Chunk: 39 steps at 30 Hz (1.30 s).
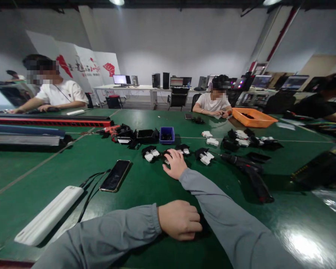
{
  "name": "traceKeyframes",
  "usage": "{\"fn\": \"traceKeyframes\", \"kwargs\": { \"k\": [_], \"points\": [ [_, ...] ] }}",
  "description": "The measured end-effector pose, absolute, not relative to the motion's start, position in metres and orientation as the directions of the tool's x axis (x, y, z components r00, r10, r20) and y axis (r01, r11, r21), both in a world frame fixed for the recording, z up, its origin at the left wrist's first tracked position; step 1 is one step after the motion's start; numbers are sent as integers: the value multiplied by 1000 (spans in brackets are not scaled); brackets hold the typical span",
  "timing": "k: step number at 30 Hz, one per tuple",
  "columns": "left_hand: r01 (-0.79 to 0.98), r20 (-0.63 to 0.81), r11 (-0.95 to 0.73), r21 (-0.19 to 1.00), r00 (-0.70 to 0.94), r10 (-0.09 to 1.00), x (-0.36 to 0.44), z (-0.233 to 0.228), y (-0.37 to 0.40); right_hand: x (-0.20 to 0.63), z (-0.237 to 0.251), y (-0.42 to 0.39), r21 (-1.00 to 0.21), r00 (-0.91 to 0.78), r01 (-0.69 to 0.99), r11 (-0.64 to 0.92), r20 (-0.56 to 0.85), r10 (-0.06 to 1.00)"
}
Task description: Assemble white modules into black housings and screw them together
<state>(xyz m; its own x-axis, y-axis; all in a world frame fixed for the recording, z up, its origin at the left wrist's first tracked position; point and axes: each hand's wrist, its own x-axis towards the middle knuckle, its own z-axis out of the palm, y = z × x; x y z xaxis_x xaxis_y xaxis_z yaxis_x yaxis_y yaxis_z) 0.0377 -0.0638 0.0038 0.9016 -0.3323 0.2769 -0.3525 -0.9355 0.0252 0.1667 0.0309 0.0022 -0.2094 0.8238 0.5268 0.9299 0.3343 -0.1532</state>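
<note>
Here my right hand point(175, 164) reaches far across the green table point(145, 186), fingers spread loosely over a black-and-white part point(165, 157) in the row lying left to right. My left hand point(179, 219) rests near me, clenched, well apart.

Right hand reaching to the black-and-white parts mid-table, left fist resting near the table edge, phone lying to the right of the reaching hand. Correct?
Not quite. In the head view the phone lies to the left of the reaching right hand, not the right. The rest holds: that hand is at the black-and-white parts, and the left hand rests as a fist near the table edge.
</note>
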Motion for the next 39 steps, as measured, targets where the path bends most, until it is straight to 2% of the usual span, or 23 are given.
{"fn": "traceKeyframes", "kwargs": {
  "k": [6,11,13,15,17,20,22,23,26,32,39],
  "points": [
    [-343,267,-939,34,908,-322,37,8,-65,208,5,-33,-121,-262,918,377,528,808],
    [-326,272,-944,45,913,-303,36,6,-65,231,6,-64,-176,-187,932,316,513,838],
    [-273,309,-961,37,918,-249,35,6,-60,234,6,-66,-198,-160,935,294,505,848],
    [-154,381,-987,36,916,-129,31,6,-49,234,5,-64,-218,-153,931,292,493,857],
    [33,469,-998,47,882,51,25,7,-33,233,3,-61,-234,-165,923,304,474,865],
    [338,519,-939,70,791,323,13,7,-6,233,1,-58,-245,-188,916,316,434,881],
    [457,498,-885,90,749,437,5,5,8,234,-2,-57,-249,-187,920,304,403,896],
    [476,483,-874,95,746,459,2,4,14,234,-3,-57,-252,-184,921,296,388,903],
    [461,446,-880,114,768,460,-2,2,19,235,-6,-54,-259,-194,921,292,347,918],
    [321,428,-935,149,832,354,-1,6,11,233,-5,-49,-251,-228,914,317,329,916],
    [362,451,-894,264,773,446,-15,-3,15,236,2,-60,-241,-267,891,384,407,874]
  ]
}}
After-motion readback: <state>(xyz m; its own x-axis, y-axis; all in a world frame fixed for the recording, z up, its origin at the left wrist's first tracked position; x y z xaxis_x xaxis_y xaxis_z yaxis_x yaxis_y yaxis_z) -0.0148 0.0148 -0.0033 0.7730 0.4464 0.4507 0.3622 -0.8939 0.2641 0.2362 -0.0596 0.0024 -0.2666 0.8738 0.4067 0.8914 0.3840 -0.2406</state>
